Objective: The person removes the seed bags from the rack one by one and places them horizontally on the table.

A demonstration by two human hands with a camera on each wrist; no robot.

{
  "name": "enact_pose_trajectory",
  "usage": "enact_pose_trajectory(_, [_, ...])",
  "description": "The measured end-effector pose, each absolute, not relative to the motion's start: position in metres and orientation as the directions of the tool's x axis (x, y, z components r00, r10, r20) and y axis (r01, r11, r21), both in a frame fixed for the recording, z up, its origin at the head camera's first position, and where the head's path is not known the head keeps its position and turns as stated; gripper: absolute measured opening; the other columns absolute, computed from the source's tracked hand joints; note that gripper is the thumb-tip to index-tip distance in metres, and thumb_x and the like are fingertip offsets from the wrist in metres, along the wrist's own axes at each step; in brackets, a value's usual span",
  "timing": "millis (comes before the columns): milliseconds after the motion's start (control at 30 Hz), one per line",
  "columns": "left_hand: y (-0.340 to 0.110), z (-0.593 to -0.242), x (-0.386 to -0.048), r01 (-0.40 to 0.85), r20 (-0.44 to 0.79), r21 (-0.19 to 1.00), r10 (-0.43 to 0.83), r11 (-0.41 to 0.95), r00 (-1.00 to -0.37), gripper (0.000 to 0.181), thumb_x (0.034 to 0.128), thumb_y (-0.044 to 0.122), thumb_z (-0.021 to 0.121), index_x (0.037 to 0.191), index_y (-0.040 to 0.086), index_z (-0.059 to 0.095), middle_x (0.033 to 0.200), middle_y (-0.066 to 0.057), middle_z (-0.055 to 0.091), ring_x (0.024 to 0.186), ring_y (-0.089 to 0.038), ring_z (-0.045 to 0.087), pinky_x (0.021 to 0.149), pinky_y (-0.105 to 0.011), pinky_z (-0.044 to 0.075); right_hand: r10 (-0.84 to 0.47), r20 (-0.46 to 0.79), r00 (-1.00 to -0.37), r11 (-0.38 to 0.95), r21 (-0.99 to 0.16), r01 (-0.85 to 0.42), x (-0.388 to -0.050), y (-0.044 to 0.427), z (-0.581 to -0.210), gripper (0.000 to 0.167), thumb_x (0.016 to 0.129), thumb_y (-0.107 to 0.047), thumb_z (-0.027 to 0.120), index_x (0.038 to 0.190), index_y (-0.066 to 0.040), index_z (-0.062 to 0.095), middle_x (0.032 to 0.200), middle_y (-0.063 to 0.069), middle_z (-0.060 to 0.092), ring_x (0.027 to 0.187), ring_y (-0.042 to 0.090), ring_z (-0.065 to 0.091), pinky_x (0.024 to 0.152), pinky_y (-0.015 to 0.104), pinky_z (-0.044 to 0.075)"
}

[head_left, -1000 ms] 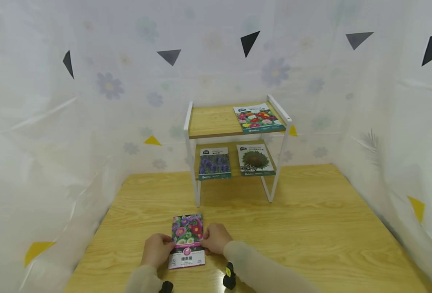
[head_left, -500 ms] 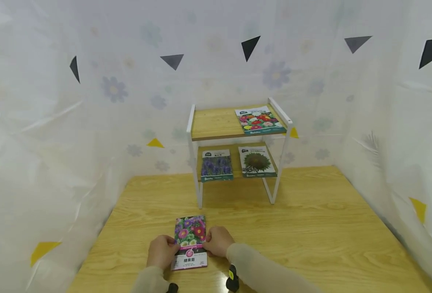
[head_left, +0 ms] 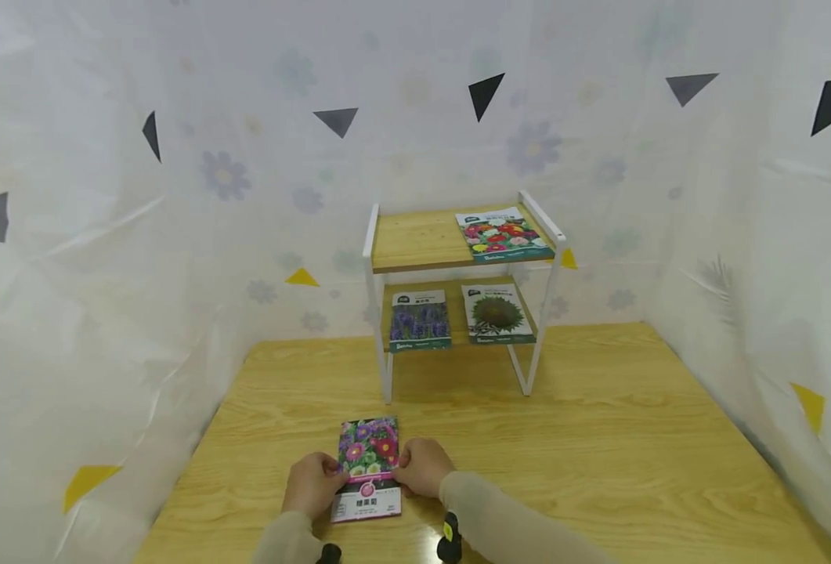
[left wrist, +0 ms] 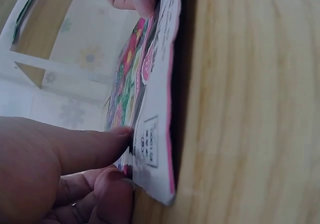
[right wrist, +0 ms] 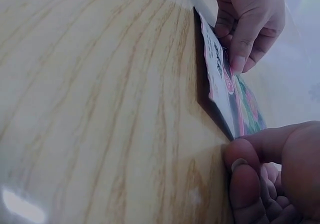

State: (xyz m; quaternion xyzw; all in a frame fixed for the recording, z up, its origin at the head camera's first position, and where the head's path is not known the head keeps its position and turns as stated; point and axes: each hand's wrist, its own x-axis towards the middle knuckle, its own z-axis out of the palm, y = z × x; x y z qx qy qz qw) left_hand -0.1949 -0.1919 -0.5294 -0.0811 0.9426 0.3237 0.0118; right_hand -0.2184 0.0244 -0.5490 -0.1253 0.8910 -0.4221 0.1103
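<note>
A seed packet (head_left: 367, 470) with a photo of pink, purple and white flowers lies at the front left of the table. My left hand (head_left: 311, 482) pinches its left edge between thumb and curled fingers. On the opposite edge, my right hand (head_left: 424, 468) pinches it the same way. Seen in the left wrist view, the packet (left wrist: 157, 84) is close to the wood, with the left thumb on its printed face. The right wrist view shows a dark shadow under the packet's (right wrist: 220, 79) near edge.
A two-tier shelf (head_left: 422, 241) with white legs stands behind. Its top bears a red-flower seed packet (head_left: 503, 233) at the right. On the lower tier lie a purple-flower packet (head_left: 420, 319) and a green-flower packet (head_left: 497, 313). White patterned sheeting (head_left: 415, 141) surrounds the wooden table (head_left: 598, 439).
The whole head view has shifted slightly right and down. Both hands keep their pinch on the seed packet, which stays at nearly the same place on the table.
</note>
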Motion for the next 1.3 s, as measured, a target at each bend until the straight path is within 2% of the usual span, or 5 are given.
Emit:
enact_pose_trajectory(467, [-0.202,-0.527,-0.199,-0.124,-0.065,0.654,-0.108,0.746,-0.992,0.022,0.0769,0.016,0.081,0.084,0.005,0.064,0.070,-0.001,0.057,0.064,-0.015,0.052,0.058,-0.029,0.042,-0.306,-0.073,-0.949,0.616,-0.775,-0.139,-0.223,0.023,-0.545,0.020,0.084,-0.020,0.071,0.073,-0.013,0.056,0.056,-0.003,0.058,0.048,0.012,0.057,0.048,0.026,0.043])
enact_pose_trajectory(733, [-0.203,-0.532,-0.195,-0.072,-0.014,0.686,-0.087,0.724,-0.996,0.019,0.0764,0.012,0.080,0.080,0.005,0.063,0.068,0.000,0.058,0.062,-0.012,0.052,0.057,-0.029,0.043,-0.359,-0.095,-0.928,0.526,-0.842,-0.117,-0.215,0.032,-0.537,0.018,0.087,-0.020,0.071,0.077,-0.010,0.059,0.065,-0.001,0.060,0.054,0.012,0.060,0.052,0.027,0.047])
enact_pose_trajectory(967, [-0.201,-0.526,-0.192,-0.098,-0.022,0.700,-0.117,0.707,-0.993,0.018,0.0800,0.015,0.077,0.080,0.006,0.062,0.068,-0.001,0.055,0.060,-0.014,0.050,0.054,-0.029,0.042,-0.478,-0.109,-0.871,0.410,-0.905,-0.112,-0.212,0.054,-0.533,0.012,0.091,-0.020,0.066,0.089,-0.009,0.066,0.076,0.002,0.064,0.068,0.016,0.062,0.059,0.028,0.050])
enact_pose_trajectory(1133, [-0.198,-0.509,-0.198,-0.112,-0.013,0.725,-0.149,0.680,-0.989,0.017,0.0861,0.022,0.073,0.085,0.008,0.063,0.073,-0.003,0.055,0.064,-0.017,0.050,0.057,-0.030,0.042,-0.516,-0.099,-0.851,0.385,-0.914,-0.128,-0.217,0.079,-0.516,0.022,0.096,-0.021,0.060,0.105,-0.001,0.064,0.085,0.009,0.064,0.074,0.022,0.064,0.061,0.031,0.052])
enact_pose_trajectory(1300, [-0.193,-0.486,-0.201,-0.040,0.048,0.702,-0.103,0.711,-0.994,0.021,0.0899,0.029,0.069,0.089,0.008,0.064,0.073,-0.002,0.055,0.064,-0.016,0.049,0.056,-0.029,0.043,-0.517,-0.060,-0.854,0.404,-0.897,-0.182,-0.225,0.104,-0.496,0.030,0.098,-0.022,0.058,0.113,0.004,0.061,0.092,0.015,0.064,0.080,0.029,0.065,0.062,0.036,0.053])
